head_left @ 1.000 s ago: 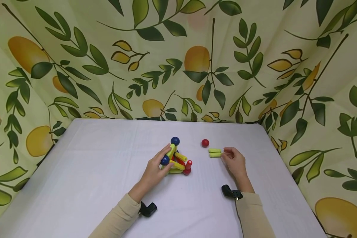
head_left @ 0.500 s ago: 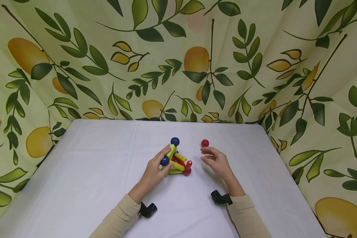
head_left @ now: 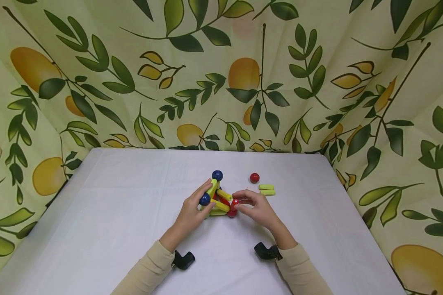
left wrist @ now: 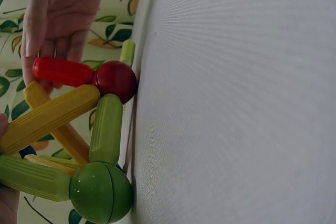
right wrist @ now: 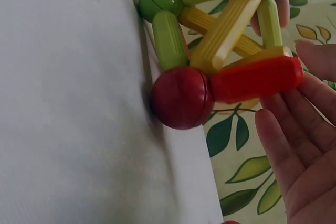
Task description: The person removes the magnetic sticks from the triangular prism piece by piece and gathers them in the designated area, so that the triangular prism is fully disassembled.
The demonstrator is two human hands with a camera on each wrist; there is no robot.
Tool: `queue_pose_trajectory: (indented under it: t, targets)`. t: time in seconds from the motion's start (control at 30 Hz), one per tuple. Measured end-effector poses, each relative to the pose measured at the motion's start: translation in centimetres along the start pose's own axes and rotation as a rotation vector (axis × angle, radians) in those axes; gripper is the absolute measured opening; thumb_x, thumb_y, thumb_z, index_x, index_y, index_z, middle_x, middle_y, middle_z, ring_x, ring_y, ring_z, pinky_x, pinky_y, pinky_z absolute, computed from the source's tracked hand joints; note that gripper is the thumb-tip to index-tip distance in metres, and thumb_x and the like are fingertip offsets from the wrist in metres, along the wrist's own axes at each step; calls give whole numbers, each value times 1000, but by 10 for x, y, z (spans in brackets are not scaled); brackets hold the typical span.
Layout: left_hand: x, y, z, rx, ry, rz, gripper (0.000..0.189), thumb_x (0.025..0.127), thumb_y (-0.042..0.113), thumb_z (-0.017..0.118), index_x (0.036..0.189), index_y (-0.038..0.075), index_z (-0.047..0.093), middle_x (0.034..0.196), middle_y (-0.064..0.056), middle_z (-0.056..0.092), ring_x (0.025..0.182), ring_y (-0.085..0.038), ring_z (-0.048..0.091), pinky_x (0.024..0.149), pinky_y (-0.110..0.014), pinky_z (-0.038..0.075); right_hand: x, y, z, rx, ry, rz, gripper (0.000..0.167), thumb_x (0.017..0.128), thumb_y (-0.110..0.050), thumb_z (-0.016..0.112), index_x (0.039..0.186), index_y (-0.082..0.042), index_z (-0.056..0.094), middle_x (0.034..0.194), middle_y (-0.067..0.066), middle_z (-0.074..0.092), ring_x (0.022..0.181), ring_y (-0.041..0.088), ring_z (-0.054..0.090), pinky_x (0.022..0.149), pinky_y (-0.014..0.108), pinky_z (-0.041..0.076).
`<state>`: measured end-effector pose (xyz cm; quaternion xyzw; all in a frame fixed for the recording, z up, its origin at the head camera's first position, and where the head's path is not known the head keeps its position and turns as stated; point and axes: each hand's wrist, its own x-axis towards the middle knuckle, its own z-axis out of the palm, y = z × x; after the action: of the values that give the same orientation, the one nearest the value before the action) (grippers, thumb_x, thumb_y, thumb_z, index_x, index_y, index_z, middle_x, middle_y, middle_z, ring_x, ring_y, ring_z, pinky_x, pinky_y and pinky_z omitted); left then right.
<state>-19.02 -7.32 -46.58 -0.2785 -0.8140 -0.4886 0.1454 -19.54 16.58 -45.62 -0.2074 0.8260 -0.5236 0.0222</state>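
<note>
A frame of magnetic building sticks and balls stands on the table, with a blue ball [head_left: 217,175] on top and a green ball [left wrist: 100,192] at its base. My left hand [head_left: 190,211] grips its left side, fingers and thumb round the sticks by the nearer blue ball [head_left: 204,199]. At the right corner, a red stick [right wrist: 257,80] rises from a red ball [right wrist: 181,98]. My right hand [head_left: 260,208] is beside this red stick, its fingers extended and thumb apart; nothing is pinched between them. One yellow stick [head_left: 224,194] has a free end near the right fingers.
A loose red ball [head_left: 254,178] lies behind my right hand. Two light green sticks [head_left: 267,189] lie side by side to its right. The white-clothed table [head_left: 114,196] ends at a leaf-patterned curtain [head_left: 206,82].
My right hand has moved left from the two loose green sticks to the red stick on the frame. My left hand and the frame have stayed in place.
</note>
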Motion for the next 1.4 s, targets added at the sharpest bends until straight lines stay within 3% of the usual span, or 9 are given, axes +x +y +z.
queue_pose_trajectory:
  t: [0.23, 0.5, 0.73, 0.9, 1.03, 1.23, 1.4]
  targets:
    - [0, -1, 0, 0, -1, 0, 57, 85, 7, 69, 136, 1, 46, 146, -16, 41, 134, -25, 42, 105, -34, 37, 0, -1, 6, -44, 14, -40, 28, 85, -13, 71, 111, -8, 66, 109, 6, 68, 103, 20, 63, 85, 26, 54]
    - [0, -1, 0, -5, 2, 5, 56, 85, 7, 69, 136, 1, 46, 147, -14, 41, 134, -24, 42, 105, -32, 37, -1, -5, 4, -121, 30, -48, 22, 83, -9, 72, 104, -6, 68, 101, 4, 67, 97, 19, 63, 80, 25, 55]
    - [0, -2, 0, -2, 5, 12, 57, 85, 7, 69, 137, 1, 46, 147, -14, 41, 134, -24, 42, 105, -32, 37, -2, -9, -3, -194, -6, -28, 22, 81, -5, 73, 102, -2, 67, 100, 4, 66, 95, 21, 63, 77, 26, 56]
    - [0, -2, 1, -3, 10, 15, 57, 84, 6, 70, 136, 1, 46, 146, -16, 42, 134, -25, 42, 105, -31, 36, -2, -6, -5, -142, -21, -1, 20, 82, -4, 71, 101, -1, 66, 100, 7, 66, 98, 24, 64, 76, 25, 56]
    - [0, -2, 1, -5, 11, 19, 57, 84, 6, 70, 136, 1, 46, 146, -16, 42, 134, -25, 42, 106, -31, 36, -1, 0, -6, -113, 0, 33, 19, 82, -6, 72, 100, -5, 68, 99, 4, 67, 96, 20, 64, 77, 26, 56]
    - [0, -2, 0, 0, 13, 32, 58, 84, 5, 70, 136, 1, 46, 146, -16, 42, 133, -26, 43, 105, -31, 37, 0, 7, -13, 84, 37, 50, 19, 85, -11, 70, 102, -4, 65, 105, 11, 66, 103, 22, 60, 96, 42, 49]
    - [0, -1, 1, 4, 12, 28, 58, 84, 5, 70, 136, 1, 46, 146, -16, 42, 133, -27, 43, 104, -32, 37, -5, 15, -30, 136, 84, 100, 25, 86, -15, 69, 107, -3, 65, 111, 15, 64, 104, 19, 61, 88, 23, 51]
